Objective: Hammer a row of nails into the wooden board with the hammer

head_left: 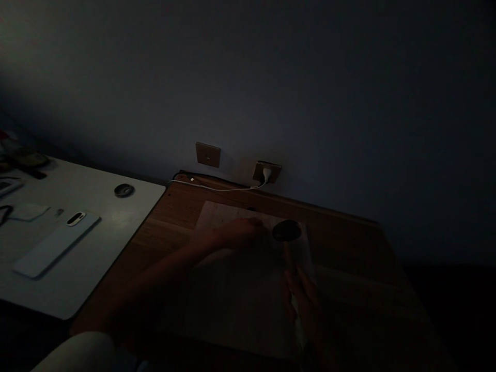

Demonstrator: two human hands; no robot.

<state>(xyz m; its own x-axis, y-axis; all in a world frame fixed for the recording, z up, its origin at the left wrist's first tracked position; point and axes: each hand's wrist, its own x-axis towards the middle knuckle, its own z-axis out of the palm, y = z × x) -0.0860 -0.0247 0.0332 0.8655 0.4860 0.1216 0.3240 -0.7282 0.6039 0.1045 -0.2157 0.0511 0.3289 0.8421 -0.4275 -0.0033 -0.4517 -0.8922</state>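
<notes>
The light is dim, and fine detail is lost in shadow. My right hand (304, 297) is closed round the handle of a tool with a dark oval head (287, 231); its pale, narrow handle runs down through my fingers. To the left of that head, my left hand (244, 231) rests low over the far part of a pale flat sheet (240, 305). Its fingers look curled together, and what they hold, if anything, cannot be made out. The sheet lies on a brown wooden table (360, 268) under both hands.
On the left, a white table (112, 232) bears a phone (58, 245), a dark ring-shaped object (124, 190) and several unclear items. A white plug (266, 173) sits in a wall socket, its cable (220, 189) running along the table's back edge. A wall plate (208, 154) is nearby.
</notes>
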